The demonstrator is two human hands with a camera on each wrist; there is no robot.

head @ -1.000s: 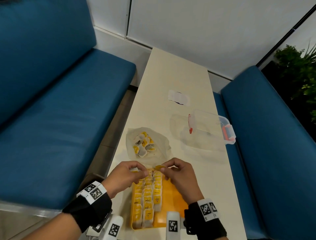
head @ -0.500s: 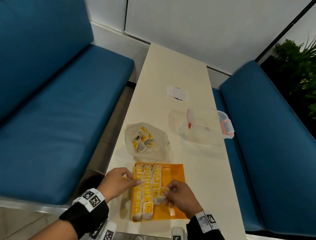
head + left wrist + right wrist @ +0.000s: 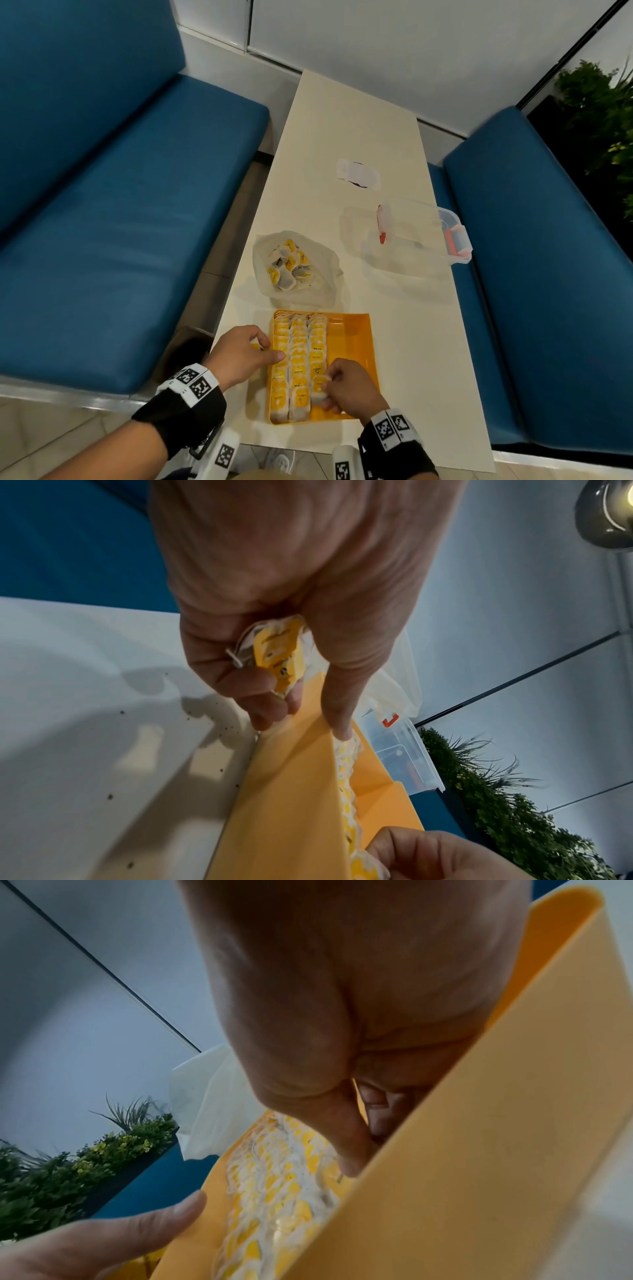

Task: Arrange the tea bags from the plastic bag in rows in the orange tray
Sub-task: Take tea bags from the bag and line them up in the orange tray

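Observation:
The orange tray [image 3: 354,346] lies near the table's front edge, with three rows of yellow-tagged tea bags [image 3: 298,356] filling its left part. My right hand [image 3: 346,385] pinches one tea bag [image 3: 319,389] at the near end of the third row. My left hand [image 3: 239,353] sits at the tray's left rim [image 3: 294,777], thumb on the rim, its fingers curled round spare tea bags [image 3: 277,653]. The plastic bag [image 3: 298,270] with several loose tea bags lies just beyond the tray.
A clear lidded box [image 3: 421,233] with red clips stands at the table's right edge. A small white paper [image 3: 358,171] lies farther back. Blue benches [image 3: 120,205] flank the narrow table; a plant [image 3: 603,113] is at the far right.
Both hands came back from the tray's far end. The right hand carried its tea bag to the near end of the third row; the left settled at the left rim.

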